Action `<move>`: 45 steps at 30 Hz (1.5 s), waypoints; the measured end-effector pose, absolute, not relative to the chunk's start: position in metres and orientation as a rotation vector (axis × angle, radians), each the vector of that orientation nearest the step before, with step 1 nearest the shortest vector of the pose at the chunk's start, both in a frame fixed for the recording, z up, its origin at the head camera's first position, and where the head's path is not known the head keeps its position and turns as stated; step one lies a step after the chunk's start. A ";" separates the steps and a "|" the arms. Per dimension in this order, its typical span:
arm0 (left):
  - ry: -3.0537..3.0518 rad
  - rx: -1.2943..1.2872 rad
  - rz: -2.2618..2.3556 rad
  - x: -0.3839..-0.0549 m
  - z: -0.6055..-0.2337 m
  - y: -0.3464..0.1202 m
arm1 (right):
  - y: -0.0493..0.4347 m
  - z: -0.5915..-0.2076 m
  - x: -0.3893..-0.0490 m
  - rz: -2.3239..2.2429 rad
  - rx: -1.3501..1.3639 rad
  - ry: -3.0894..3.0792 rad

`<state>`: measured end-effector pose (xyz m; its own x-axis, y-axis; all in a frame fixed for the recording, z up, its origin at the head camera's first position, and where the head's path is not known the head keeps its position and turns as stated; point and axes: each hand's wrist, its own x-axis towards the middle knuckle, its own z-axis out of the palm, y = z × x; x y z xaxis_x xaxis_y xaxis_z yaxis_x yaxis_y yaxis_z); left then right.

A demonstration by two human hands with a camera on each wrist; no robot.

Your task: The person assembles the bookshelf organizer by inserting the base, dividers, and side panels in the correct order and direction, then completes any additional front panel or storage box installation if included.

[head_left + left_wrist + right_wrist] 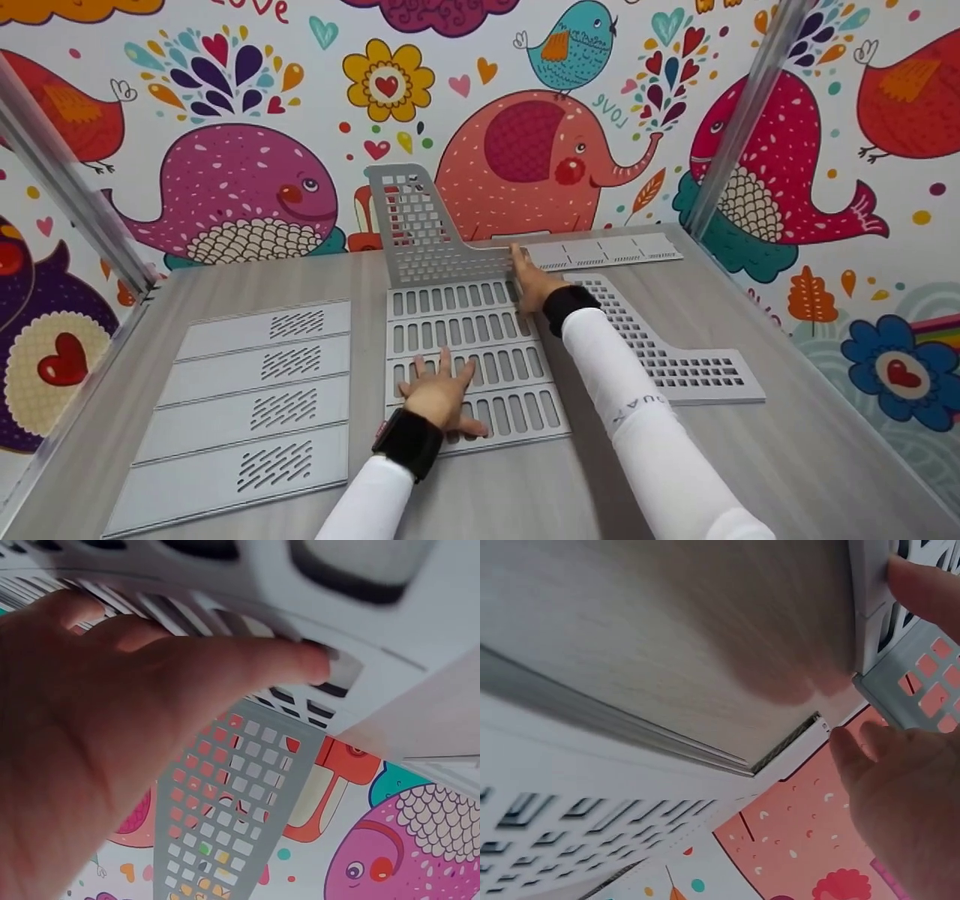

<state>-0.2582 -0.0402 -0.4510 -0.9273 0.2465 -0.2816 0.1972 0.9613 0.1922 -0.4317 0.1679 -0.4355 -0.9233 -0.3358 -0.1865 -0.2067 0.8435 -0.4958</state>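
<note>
My left hand (436,397) lies with spread fingers on a grey panel with rows of long slots (525,409). In the left wrist view its thumb (255,664) reaches over one slot near the panel's edge. An L-shaped perforated side panel (450,251) stands upright along the slotted panel's far edge. At the low right end of that side panel is my right hand (534,285), its fingers extended. The right wrist view has its thumb (930,589) against the slotted panel's side edge, while the other fingers (851,757) are close by the upright panel's end.
A stack-like row of grey boards with slanted slits (217,405) lies at left on the wooden table (517,502). Another L-shaped perforated panel (709,375) lies flat at right. A narrow white panel (615,251) rests at the back, near the patterned wall (255,172).
</note>
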 end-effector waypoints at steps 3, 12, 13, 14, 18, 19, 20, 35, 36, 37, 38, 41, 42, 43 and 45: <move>2.819 0.334 0.239 -0.258 -0.451 -0.040 | 0.169 -0.436 -0.432 -0.709 -0.420 2.756; 2.816 0.351 0.237 -0.254 -0.452 -0.040 | 0.170 -0.448 -0.445 -0.797 -0.390 2.687; 2.816 0.352 0.237 -0.254 -0.452 -0.040 | 0.171 -0.450 -0.448 -0.803 -0.402 2.679; 2.815 0.354 0.236 -0.255 -0.452 -0.040 | 0.171 -0.450 -0.449 -0.793 -0.423 2.684; 2.823 0.372 0.226 -0.255 -0.451 -0.039 | 0.173 -0.453 -0.453 -0.783 -0.473 2.677; 2.826 0.376 0.224 -0.255 -0.451 -0.039 | 0.174 -0.453 -0.453 -0.786 -0.488 2.675; 2.830 0.381 0.223 -0.255 -0.452 -0.039 | 0.174 -0.453 -0.452 -0.786 -0.491 2.677; 2.811 0.330 0.191 -0.260 -0.452 -0.041 | 0.208 -0.430 -0.426 -0.546 -0.355 2.817; 2.809 0.328 0.189 -0.260 -0.452 -0.041 | 0.216 -0.425 -0.419 -0.559 -0.299 2.797; 2.808 0.329 0.186 -0.260 -0.452 -0.040 | 0.225 -0.419 -0.410 -0.581 -0.256 2.780; 2.809 0.330 0.188 -0.260 -0.452 -0.040 | 0.234 -0.415 -0.401 -0.615 -0.201 2.759; 2.814 0.329 0.213 -0.260 -0.453 -0.040 | 0.263 -0.406 -0.373 -0.671 -0.053 2.721; 2.814 0.326 0.228 -0.259 -0.453 -0.040 | 0.271 -0.405 -0.365 -0.644 -0.012 2.721; 2.814 0.323 0.245 -0.259 -0.454 -0.039 | 0.279 -0.405 -0.359 -0.621 0.026 2.712; 2.814 0.317 0.285 -0.259 -0.455 -0.039 | 0.291 -0.406 -0.351 -0.571 0.097 2.683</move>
<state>-0.2588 -0.0395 -0.4550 -0.9323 0.2445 -0.2664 0.1862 0.9562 0.2259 -0.3508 0.2912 -0.4063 -0.9198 -0.0143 -0.3920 0.1465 0.9145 -0.3771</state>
